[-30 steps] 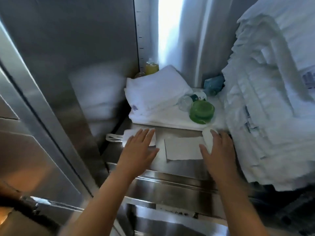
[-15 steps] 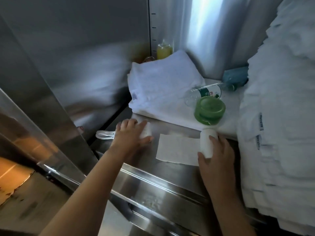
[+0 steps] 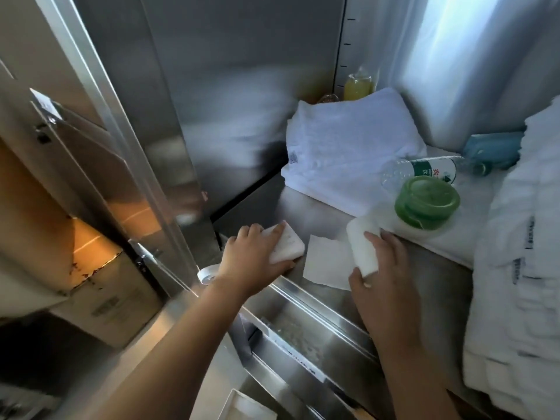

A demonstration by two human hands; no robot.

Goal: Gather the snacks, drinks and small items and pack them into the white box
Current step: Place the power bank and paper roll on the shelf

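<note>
Green lid (image 3: pixel 427 202), white towels (image 3: pixel 348 147), yellow drink (image 3: pixel 357 86)

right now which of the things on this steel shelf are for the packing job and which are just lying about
Likely for the job: white packet in left grip; white roll in right grip; water bottle; yellow drink; green tub.
Lying about: folded towel; towel stack; blue cloth; paper sheet.

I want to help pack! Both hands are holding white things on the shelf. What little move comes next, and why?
Probably lift both straight up off the steel shelf: the left hand grips the flat white packet and the right hand grips the white roll, so both grasps look ready while the items lie on the metal.
</note>
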